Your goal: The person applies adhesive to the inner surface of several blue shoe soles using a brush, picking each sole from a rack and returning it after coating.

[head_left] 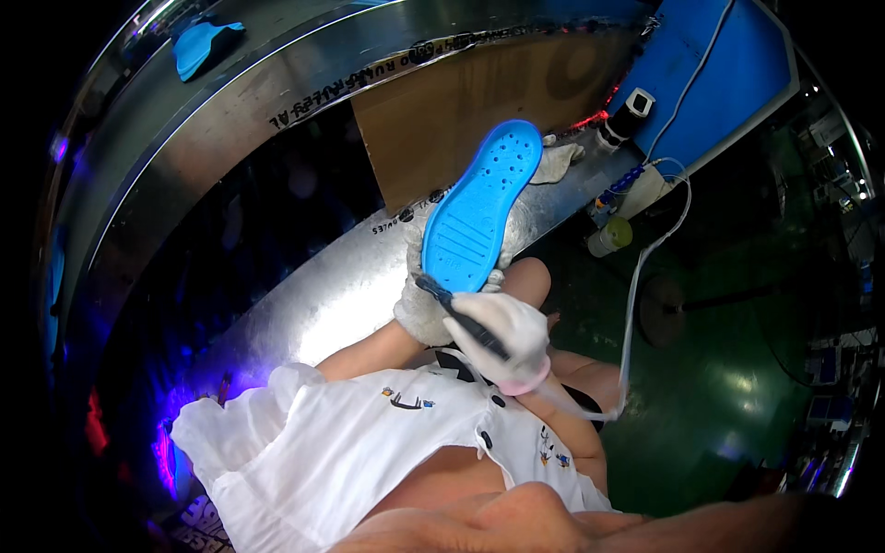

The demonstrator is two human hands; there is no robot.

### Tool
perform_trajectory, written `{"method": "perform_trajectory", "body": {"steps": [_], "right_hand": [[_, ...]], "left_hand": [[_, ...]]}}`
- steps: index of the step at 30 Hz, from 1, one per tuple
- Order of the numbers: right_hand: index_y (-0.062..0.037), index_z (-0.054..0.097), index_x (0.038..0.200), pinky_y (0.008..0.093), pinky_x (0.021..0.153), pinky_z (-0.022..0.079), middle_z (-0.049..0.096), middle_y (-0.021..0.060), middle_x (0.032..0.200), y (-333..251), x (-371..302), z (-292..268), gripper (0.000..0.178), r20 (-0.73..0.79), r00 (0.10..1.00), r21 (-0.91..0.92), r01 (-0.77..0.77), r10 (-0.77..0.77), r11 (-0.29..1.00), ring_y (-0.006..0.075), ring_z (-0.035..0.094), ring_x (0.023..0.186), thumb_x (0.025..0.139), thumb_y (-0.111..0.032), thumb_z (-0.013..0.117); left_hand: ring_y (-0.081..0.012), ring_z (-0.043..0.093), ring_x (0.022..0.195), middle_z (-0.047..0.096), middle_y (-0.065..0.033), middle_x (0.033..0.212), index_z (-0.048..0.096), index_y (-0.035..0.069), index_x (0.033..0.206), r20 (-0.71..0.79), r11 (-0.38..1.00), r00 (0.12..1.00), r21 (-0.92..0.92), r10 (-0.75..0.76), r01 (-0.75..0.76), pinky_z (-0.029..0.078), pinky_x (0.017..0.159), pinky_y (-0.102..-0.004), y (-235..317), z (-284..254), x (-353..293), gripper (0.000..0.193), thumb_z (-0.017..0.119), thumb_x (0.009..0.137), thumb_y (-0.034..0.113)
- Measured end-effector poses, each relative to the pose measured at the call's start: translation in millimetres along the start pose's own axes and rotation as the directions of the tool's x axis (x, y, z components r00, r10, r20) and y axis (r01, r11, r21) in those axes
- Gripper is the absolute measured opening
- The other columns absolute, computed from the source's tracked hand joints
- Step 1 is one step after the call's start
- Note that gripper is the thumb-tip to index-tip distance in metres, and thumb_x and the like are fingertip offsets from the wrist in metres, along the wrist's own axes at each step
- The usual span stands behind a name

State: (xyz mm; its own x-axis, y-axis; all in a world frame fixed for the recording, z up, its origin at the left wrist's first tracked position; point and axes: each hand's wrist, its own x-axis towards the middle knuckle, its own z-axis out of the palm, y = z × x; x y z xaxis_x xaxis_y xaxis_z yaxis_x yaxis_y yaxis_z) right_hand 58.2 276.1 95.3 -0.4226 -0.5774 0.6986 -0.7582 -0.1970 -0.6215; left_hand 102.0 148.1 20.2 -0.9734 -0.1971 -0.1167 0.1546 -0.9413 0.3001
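A bright blue shoe sole (pixel 484 207) with small holes toward its far end and ridges nearer me is held up over the metal bench. My left hand (pixel 419 309), in a whitish work glove, grips its near end from beneath and the side; part of that hand is hidden by the sole. In a white glove with a pink cuff, my right hand (pixel 507 341) is closed around a slim black handheld tool (pixel 470 321). The tool's tip is at the sole's near edge; whether it touches is unclear. A pale hose seems to run from near this hand.
A bare metal bench (pixel 323 300) extends below the sole, with brown cardboard (pixel 433 111) behind it. Another blue piece (pixel 203 46) lies on the conveyor at far left. A crumpled glove (pixel 558 161), a yellow-green-lidded container (pixel 610 237) and a looping hose (pixel 634 295) are at right.
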Motion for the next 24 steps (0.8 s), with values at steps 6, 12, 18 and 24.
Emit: {"method": "perform_trajectory", "body": {"steps": [6,12,18,24], "right_hand": [[-0.0015,0.069,0.094,0.0338,0.070,0.055,0.069,0.0150,0.089,14,-4,0,0.017,-0.118,0.993,-0.197,-0.044,0.021,0.979,0.0275,0.069,0.078,0.078,0.000,0.075],[-0.0002,0.070,0.096,0.0302,0.073,0.054,0.070,0.0110,0.091,23,-1,-11,0.021,-0.136,0.840,0.106,-0.514,0.525,0.851,0.0194,0.067,0.078,0.077,0.001,0.076],[-0.0031,0.071,0.094,0.0309,0.072,0.056,0.072,0.0136,0.099,3,6,-30,0.024,0.361,0.932,-0.158,0.035,0.024,0.987,0.0267,0.070,0.081,0.072,0.001,0.078],[-0.0005,0.070,0.094,0.0309,0.074,0.056,0.072,0.0140,0.098,0,3,-30,0.025,0.371,0.928,-0.141,0.014,0.040,0.990,0.0267,0.071,0.083,0.071,0.003,0.079]], "left_hand": [[-0.0265,0.065,0.069,0.064,-0.0202,0.105,0.044,0.006,0.138,0.066,0.997,0.998,0.077,0.010,-0.015,0.055,0.054,-0.0320,14,-14,18,0.104,0.037,0.076,0.089],[-0.0286,0.065,0.069,0.064,-0.0212,0.102,0.045,0.006,0.136,0.252,0.989,0.966,0.142,-0.063,0.028,0.057,0.057,-0.0331,38,12,9,0.089,0.045,0.084,0.079],[-0.0292,0.069,0.094,0.065,-0.0181,0.118,0.055,0.005,0.132,-0.023,0.907,0.976,0.364,-0.218,0.211,0.059,0.078,-0.0405,67,9,24,0.077,0.053,0.087,0.067],[-0.0212,0.068,0.096,0.069,-0.0126,0.111,0.063,0.006,0.123,-0.165,0.745,0.967,0.616,-0.195,0.256,0.056,0.085,-0.0345,79,51,15,0.058,0.053,0.092,0.055]]}}
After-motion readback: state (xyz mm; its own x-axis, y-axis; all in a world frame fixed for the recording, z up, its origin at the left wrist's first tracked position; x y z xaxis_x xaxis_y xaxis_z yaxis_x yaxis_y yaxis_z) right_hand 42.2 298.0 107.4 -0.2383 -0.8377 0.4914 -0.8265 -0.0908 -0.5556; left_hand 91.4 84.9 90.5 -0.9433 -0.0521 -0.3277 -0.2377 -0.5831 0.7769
